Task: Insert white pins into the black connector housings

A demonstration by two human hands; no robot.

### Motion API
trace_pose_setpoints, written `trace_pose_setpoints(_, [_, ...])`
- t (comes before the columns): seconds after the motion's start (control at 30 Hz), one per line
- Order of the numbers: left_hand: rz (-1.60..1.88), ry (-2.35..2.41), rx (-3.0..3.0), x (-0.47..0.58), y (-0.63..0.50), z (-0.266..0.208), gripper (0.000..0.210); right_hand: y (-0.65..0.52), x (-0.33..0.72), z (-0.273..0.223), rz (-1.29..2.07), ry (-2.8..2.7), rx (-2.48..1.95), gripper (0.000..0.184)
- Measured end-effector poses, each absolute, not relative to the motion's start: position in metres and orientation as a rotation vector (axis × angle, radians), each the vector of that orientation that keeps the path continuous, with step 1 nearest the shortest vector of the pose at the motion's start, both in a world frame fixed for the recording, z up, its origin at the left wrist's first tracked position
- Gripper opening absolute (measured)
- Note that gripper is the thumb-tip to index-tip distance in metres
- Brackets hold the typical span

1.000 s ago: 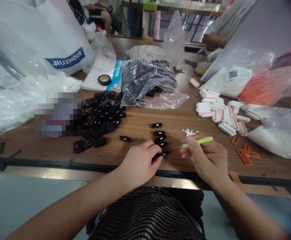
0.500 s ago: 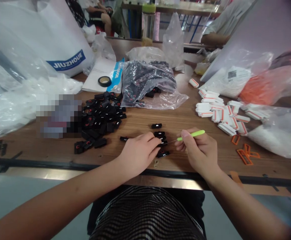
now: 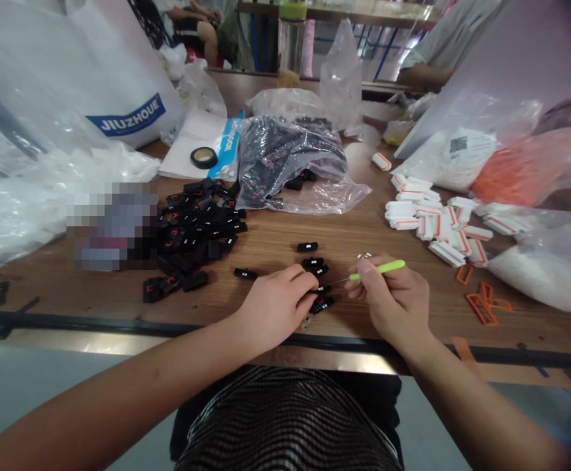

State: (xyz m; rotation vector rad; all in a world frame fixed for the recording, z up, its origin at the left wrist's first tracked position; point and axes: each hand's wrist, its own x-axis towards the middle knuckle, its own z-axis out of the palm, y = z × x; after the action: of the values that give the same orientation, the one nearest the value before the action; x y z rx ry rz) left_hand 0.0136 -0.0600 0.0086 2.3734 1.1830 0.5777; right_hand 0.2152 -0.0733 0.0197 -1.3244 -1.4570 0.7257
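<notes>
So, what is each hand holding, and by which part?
The right hand holds the green tool by the front of its handle. The left hand is at one end of a black part; grip unclear.

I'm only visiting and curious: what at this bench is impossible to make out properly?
All in the head view:
Black part: its near end is covered by the left hand.
Green tool: tip too fine to tell whether it touches.
White bits: partly behind the right hand.
Left-side item: masked by pixel blocks.
Person at upper right: cut off by the top edge.
</notes>
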Motion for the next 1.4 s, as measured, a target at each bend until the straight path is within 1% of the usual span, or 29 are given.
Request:
trace_pose_setpoints(0.6, [0.634,1.171,2.370,0.014,-0.061,0.005,0.007,-0.075,0.215,0.022,0.684,-1.521,-1.315,0.019])
trace_pose_setpoints(0.77, [0.635,1.152,2.384,0.014,-0.061,0.005,0.007,-0.077,0.219,0.028,0.557,-1.764,-1.339,0.021])
trace_pose_setpoints(0.93, [0.619,1.156,2.348,0.014,-0.060,0.006,0.007,-0.079,0.222,0.031,0.417,-1.967,-1.261,0.017])
trace_pose_setpoints(1.17, [0.654,1.157,2.330,0.014,-0.059,0.006,0.006,-0.081,0.222,0.023,0.522,-1.696,-1.264,0.016])
trace_pose_setpoints(1.4, [0.663,1.155,2.334,0.014,-0.059,0.005,0.005,-0.080,0.222,0.021,0.522,-1.712,-1.266,0.018])
